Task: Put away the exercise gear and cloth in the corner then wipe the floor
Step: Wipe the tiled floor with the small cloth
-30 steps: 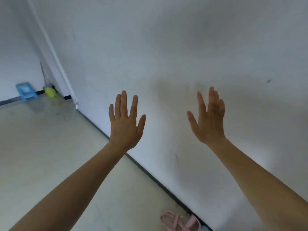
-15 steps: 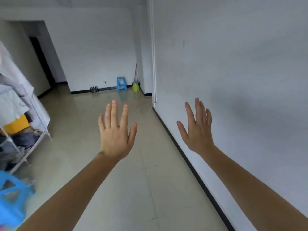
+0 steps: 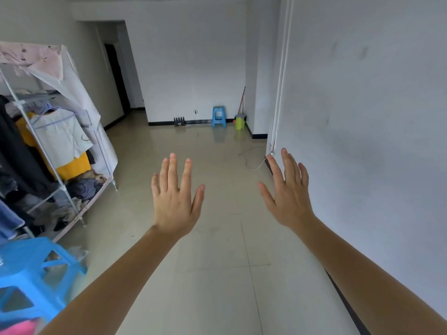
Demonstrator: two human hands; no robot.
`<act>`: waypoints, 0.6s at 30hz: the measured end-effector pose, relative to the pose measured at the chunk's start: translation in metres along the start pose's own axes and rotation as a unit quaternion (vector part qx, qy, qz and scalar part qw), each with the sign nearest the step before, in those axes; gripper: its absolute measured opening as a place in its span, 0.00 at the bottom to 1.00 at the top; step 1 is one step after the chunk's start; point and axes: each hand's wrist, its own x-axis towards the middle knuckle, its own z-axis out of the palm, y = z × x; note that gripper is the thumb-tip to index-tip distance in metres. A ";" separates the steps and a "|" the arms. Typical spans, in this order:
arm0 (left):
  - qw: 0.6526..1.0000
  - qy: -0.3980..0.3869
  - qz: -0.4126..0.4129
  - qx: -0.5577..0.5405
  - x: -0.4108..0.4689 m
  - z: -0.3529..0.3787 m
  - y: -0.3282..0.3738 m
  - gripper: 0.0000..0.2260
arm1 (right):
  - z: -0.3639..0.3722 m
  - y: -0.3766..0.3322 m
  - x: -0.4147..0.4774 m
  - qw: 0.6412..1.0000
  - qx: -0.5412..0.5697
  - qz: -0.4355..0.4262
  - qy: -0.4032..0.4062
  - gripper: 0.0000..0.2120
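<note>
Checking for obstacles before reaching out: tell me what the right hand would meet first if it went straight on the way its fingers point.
The right hand points up the room along the wall. The white cord at the wall corner seems first, though depth is unclear.

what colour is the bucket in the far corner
Lime green bucket, seen in the head view.
</note>
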 end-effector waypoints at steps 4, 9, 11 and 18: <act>1.000 -0.021 0.002 0.019 0.082 0.098 -0.031 0.28 | 0.107 0.034 0.074 1.000 0.022 0.010 -0.011 0.31; 0.998 -0.036 0.004 0.043 0.218 0.188 -0.069 0.28 | 0.217 0.068 0.198 0.998 0.033 0.022 -0.038 0.31; 0.998 -0.026 0.001 0.054 0.265 0.211 -0.091 0.28 | 0.253 0.069 0.249 0.998 0.040 0.023 -0.041 0.31; 0.998 -0.006 -0.024 0.063 0.377 0.312 -0.207 0.28 | 0.405 0.044 0.394 0.995 0.061 -0.028 -0.070 0.31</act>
